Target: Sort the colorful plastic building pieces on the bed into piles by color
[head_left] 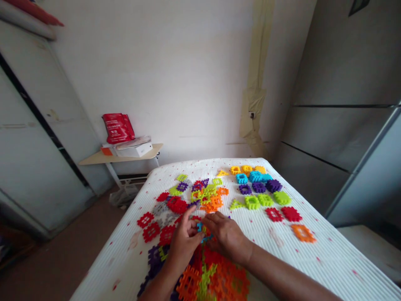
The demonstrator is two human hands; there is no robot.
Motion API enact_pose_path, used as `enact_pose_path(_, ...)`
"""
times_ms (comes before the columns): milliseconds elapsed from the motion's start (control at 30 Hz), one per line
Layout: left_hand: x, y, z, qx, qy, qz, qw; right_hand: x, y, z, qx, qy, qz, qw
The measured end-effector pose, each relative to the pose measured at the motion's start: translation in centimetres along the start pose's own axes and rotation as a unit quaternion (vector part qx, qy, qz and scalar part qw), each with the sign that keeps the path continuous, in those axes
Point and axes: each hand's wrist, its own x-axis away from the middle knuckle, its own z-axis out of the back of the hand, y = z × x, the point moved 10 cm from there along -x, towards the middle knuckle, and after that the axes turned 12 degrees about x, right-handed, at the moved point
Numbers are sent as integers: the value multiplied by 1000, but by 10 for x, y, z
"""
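My left hand [185,235] is in the pile of plastic interlocking pieces, its index finger stretched out and its thumb apart. Across from it, my right hand [227,235] has its fingers bent and pressed together, with their tips partly hidden. A blue interlocking piece [199,227] shows between the hands, partly covered by the right fingers. Under and in front of my hands lie orange pieces [189,284], lime green pieces [206,278] and purple pieces [154,257]. Red square pieces [151,231] lie left of my left hand.
Sorted by colour at the right are yellow [247,169], blue [256,176], purple [258,187], green [265,200], red [291,213] and orange pieces [303,233]. A mixed heap [205,194] lies beyond my hands. The white ribbed tablecloth [125,251] has red marks. A side table [156,149] holds a red bag [118,128].
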Motion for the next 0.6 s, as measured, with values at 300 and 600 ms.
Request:
enact_pose_path(300, 6, 23, 49, -97, 102, -87, 986, -30, 107, 30, 90, -1, -104, 991)
enact_pose_path(600, 29, 33, 140, -133, 296, -110, 939, -48, 282, 22, 216, -145, -253, 932)
